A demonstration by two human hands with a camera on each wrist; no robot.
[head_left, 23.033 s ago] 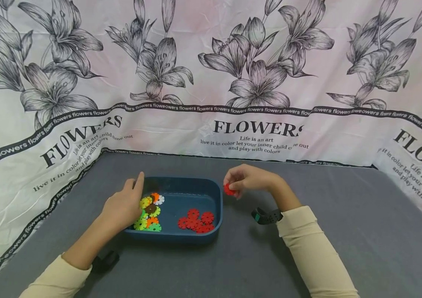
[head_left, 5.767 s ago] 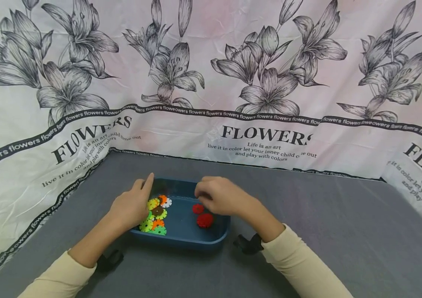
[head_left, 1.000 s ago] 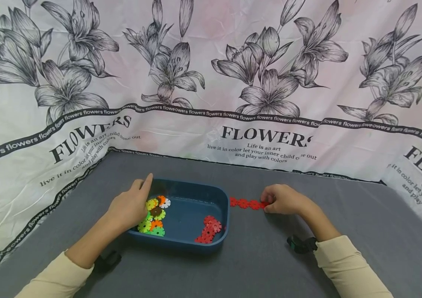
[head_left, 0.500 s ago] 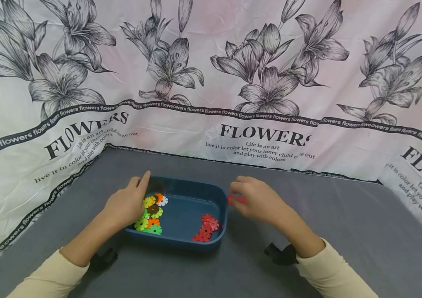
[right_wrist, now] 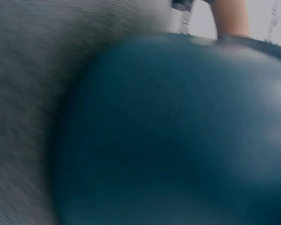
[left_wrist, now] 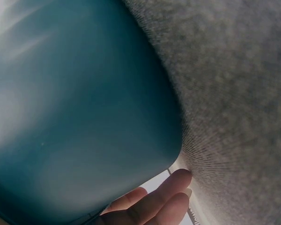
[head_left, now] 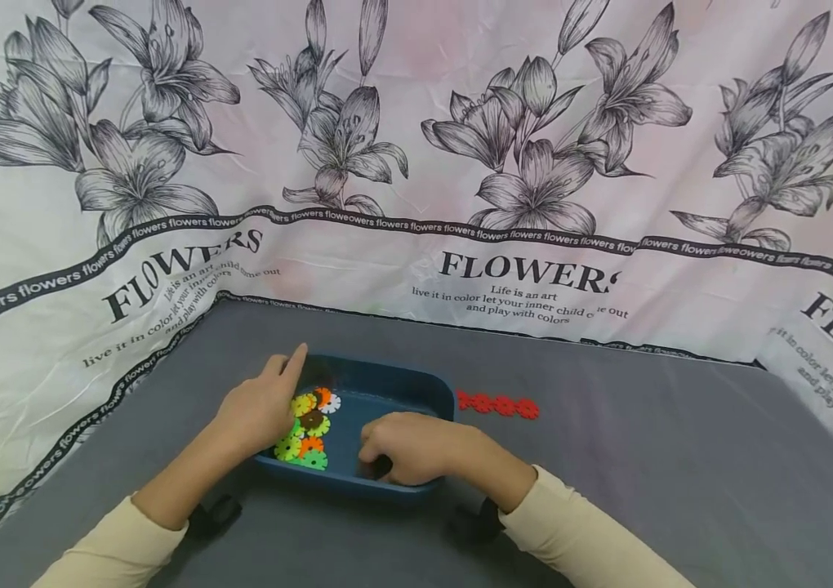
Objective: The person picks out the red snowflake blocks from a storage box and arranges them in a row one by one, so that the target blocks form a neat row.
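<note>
A dark blue plastic tub (head_left: pixel 394 377) rests on the grey table. My left hand (head_left: pixel 256 412) holds its left end, index finger along the far corner; the left wrist view shows fingers (left_wrist: pixel 154 201) against the tub's outside. My right hand (head_left: pixel 416 447) reaches into the tub's right part with curled fingers. It covers the red discs there, and its fingertips are hidden, so I cannot tell whether it pinches one. Right of the tub, several red notched snowflake discs (head_left: pixel 505 406) lie in a row. Mixed yellow, green, orange, brown and white snowflake discs (head_left: pixel 310 423) lie inside at the left.
A white curtain (head_left: pixel 358 269) with printed flowers and lettering hangs behind the grey table (head_left: pixel 644 457). The tub's outer wall (right_wrist: pixel 178 131) fills most of the right wrist view.
My right hand has let go of a red disc at the row's right end, then swung left into the tub over the red pile. Earlier the row was shorter or absent. The left hand stays put.
</note>
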